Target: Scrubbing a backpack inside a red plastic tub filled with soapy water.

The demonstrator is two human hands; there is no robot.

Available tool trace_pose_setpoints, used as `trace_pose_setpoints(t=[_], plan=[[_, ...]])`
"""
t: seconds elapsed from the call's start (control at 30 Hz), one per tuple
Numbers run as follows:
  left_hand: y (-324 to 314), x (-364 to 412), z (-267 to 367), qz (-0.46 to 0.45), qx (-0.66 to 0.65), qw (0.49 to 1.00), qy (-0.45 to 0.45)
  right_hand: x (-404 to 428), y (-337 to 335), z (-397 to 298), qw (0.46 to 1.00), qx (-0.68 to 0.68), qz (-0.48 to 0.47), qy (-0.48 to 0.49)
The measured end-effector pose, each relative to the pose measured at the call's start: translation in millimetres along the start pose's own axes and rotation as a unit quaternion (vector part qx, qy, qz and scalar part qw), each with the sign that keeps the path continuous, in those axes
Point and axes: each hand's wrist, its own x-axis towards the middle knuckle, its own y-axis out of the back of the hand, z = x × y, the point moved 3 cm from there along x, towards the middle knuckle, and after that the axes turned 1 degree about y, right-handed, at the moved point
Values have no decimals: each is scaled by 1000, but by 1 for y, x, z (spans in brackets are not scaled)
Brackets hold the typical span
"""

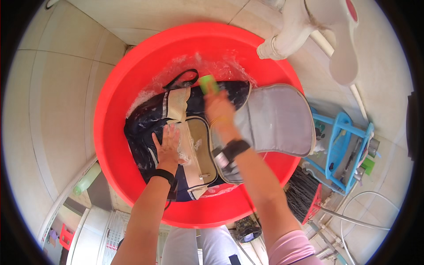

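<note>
A dark navy backpack [145,119] with beige panels lies spread in a red plastic basin [198,31], its grey lining flap [281,119] opened out to the right over the rim. Soapy foam clings to the fabric. My left hand [169,145] rests flat on it with fingers apart, beside a beige pocket with a zipper [200,162]. In my right hand [220,107], slightly blurred, is a green scrubbing block [208,84], held against the navy fabric near the far side; its bristles or underside cannot be seen. A black strap loop [182,79] sticks up beyond.
Sudsy water [212,63] shows at the basin's far side. A white pipe fitting [285,43] overhangs the far right rim. To the right stand a blue plastic rack [341,149], a broom with black bristles [303,188] and a thin hose [344,228]. Tiled walls [63,92] close in.
</note>
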Motion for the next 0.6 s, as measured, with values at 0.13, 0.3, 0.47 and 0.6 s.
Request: trace_pose_setpoints(t=[0.13, 0.3, 0.47, 0.6], plan=[[-10, -5, -8, -42, 40, 998, 3, -57, -15, -75, 979, -4, -68, 192], [5, -18, -16, 163, -113, 978, -64, 19, 0, 24, 980, -163, 33, 108], [59, -34, -46, 355, -222, 908, 21, 42, 7, 57, 985, -151, 39, -74], [36, -14, -106, 339, -371, 848, 167, 10, -17, -24, 984, 153, 79, -41]])
